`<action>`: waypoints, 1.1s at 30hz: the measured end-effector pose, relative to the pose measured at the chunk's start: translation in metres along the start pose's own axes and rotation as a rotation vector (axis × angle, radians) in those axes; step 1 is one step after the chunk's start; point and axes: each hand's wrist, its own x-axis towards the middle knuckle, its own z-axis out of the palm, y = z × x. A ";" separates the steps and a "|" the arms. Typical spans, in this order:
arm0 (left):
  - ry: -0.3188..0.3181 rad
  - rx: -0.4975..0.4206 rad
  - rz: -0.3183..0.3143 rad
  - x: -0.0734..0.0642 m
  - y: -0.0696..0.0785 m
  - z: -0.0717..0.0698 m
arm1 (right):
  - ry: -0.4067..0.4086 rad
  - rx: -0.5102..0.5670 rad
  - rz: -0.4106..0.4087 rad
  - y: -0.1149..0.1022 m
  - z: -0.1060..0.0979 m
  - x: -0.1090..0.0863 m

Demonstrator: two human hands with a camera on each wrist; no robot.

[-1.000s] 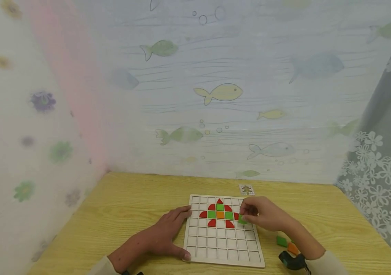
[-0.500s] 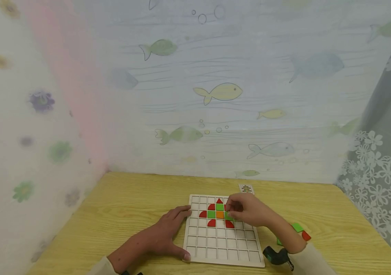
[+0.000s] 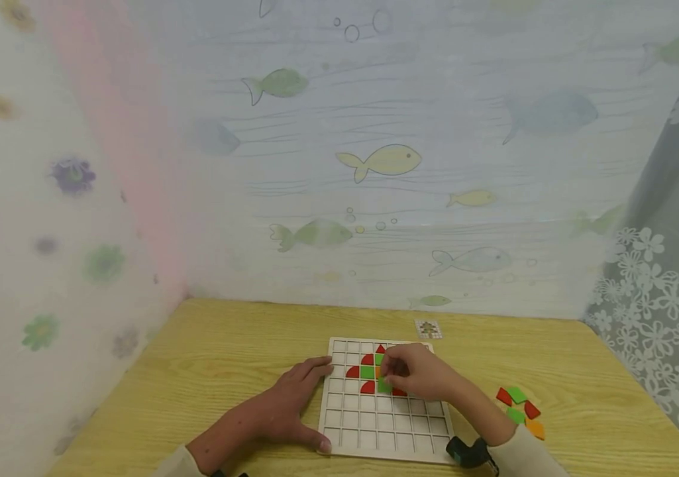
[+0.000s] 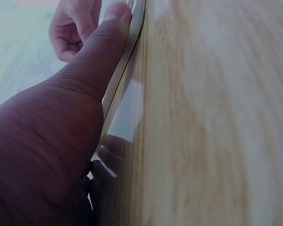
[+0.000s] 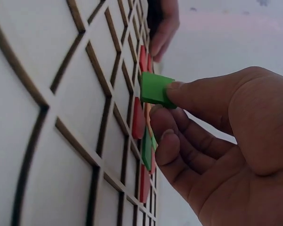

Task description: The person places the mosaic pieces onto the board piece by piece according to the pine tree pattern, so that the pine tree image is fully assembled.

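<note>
My right hand [image 3: 425, 374] pinches a green square tile [image 5: 156, 88] between thumb and fingers, tilted close over the gridded wooden board [image 3: 399, 456]. In the head view the tile overlaps a cell just below the orange square. Set in the grid are a red triangle [image 3: 381, 348], red quarter-round tiles [image 3: 367, 387] and green squares [image 3: 367, 372]; my right hand hides some on that side. At the board's left edge rests my left hand [image 3: 291, 404], fingers stretched to the far side of that edge and thumb [image 4: 117, 28] on the near corner.
Several loose tiles lie right of the board, among them a green one [image 3: 517, 395], a red one [image 3: 532, 409] and an orange one [image 3: 534, 429]. A small pattern card [image 3: 428, 329] lies behind the board. Fish-printed curtain [image 3: 375, 199] hangs behind the wooden table [image 3: 244, 338].
My right hand has carried the green tile leftward across the board, from its right side to below the orange square. The loose tiles have come out from behind my forearm. My left hand stays put.
</note>
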 end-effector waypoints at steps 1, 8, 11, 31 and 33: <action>0.000 0.001 0.000 0.000 0.000 0.000 | -0.001 -0.004 0.001 0.000 0.001 0.000; 0.000 0.008 -0.003 0.000 0.001 -0.001 | -0.002 -0.030 -0.015 0.002 0.005 0.002; 0.000 0.011 -0.002 0.000 0.001 -0.001 | 0.003 -0.037 -0.026 0.002 0.005 0.002; -0.017 0.017 -0.017 0.002 0.001 -0.001 | 0.045 -0.152 -0.071 0.007 0.007 -0.002; -0.019 0.018 -0.020 0.001 0.001 -0.001 | 0.056 -0.154 -0.081 0.009 0.007 -0.004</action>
